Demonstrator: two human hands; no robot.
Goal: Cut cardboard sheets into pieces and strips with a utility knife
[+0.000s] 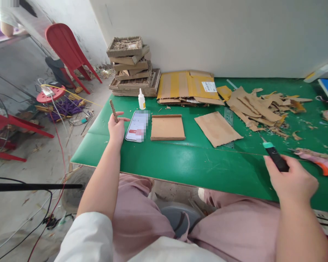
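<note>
My left hand [117,127] is closed on a narrow strip of corrugated cardboard [113,111], which sticks up above the fingers at the left of the green table. Beside that hand lies a phone [133,125] with its screen lit. A shallow cardboard tray [168,127], with raised strips along its far and near edges, sits in the middle. My right hand [292,178] grips a craft knife [276,156] with a black handle and teal collar, its thin tip pointing away from me. Between the knife and the tray is a flat cardboard piece [217,128], lying partly over a clear ruler [229,118].
A white glue bottle [141,100] stands behind the phone. Stacked cardboard trays [131,67] rise at the back left, next to taped cardboard sheets [187,87]. Torn scraps [258,107] heap at the back right. A red chair [68,51] and cables occupy the floor at left.
</note>
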